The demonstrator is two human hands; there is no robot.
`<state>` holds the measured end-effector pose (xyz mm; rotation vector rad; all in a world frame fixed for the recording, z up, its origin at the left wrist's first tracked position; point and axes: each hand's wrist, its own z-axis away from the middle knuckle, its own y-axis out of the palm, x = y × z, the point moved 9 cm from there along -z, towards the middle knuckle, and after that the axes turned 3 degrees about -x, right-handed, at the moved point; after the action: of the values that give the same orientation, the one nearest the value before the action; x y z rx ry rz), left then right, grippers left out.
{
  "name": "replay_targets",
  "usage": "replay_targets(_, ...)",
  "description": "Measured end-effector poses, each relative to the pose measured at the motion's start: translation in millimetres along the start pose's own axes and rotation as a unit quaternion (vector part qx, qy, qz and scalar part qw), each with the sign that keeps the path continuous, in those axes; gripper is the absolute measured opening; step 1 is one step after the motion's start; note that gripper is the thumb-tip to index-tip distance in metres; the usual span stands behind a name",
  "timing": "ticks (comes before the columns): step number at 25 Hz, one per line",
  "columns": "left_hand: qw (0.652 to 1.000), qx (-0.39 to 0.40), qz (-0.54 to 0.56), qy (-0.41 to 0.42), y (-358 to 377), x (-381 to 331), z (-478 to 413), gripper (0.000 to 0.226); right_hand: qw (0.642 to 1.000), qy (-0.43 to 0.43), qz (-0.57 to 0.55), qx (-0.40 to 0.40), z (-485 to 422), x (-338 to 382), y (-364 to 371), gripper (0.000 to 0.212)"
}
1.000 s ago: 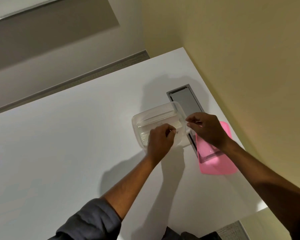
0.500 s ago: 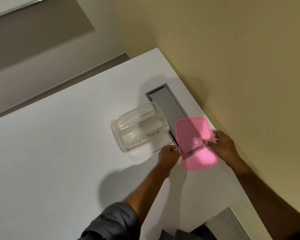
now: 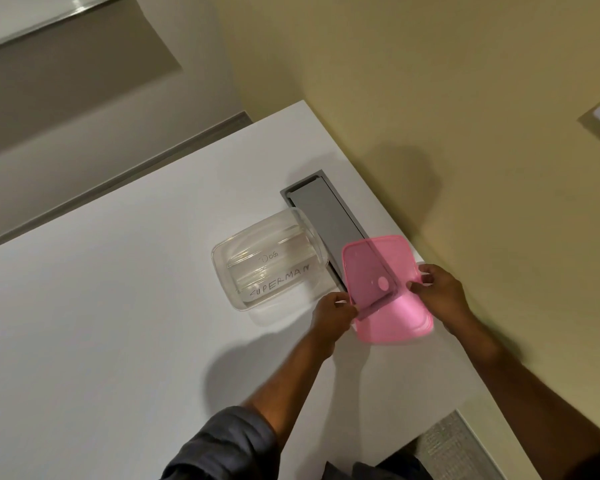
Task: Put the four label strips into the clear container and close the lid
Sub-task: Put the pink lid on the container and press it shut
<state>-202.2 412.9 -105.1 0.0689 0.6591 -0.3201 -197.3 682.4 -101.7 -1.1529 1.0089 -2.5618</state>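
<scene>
Strips (image 3: pixel 280 285) lie inside the clear container (image 3: pixel 222 268) on the table (image 3: pixel 101 323) — how many is unclear. Left hand (image 3: pixel 333 311) and right hand (image 3: pixel 439 292) pinch the pink lid (image 3: pixel 392 318) beside it — closing remains.

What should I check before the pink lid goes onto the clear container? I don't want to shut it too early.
1. Pink lid held by both hands, left hand and right hand: ok.
2. Clear container open, nothing over it: ok.
3. All four label strips inside: cannot tell; only "DOG" and "SUPERMAN" are readable.
4. Lid over the container: not ok, it is off to the right.
5. No strips left on the white table: ok.
</scene>
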Motion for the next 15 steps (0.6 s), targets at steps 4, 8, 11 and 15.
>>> replay_targets(4,1.000,0.001,0.025,-0.004,-7,2,9,0.024,0.997,-0.008,-0.070,-0.039,1,11,-15,0.035)
replay_targets(8,0.999,0.015,-0.028,0.036,-12,-1,22,0.053,0.989,-0.023,-0.138,-0.038,13,39,-21,0.027)
replay_targets(11,0.965,0.004,-0.200,0.169,-9,-26,48,0.085,0.988,-0.050,-0.135,-0.051,27,71,-26,0.026)
replay_targets(15,0.891,-0.045,-0.288,0.347,4,-59,81,0.078,0.985,-0.069,-0.147,-0.061,46,109,-28,0.023)
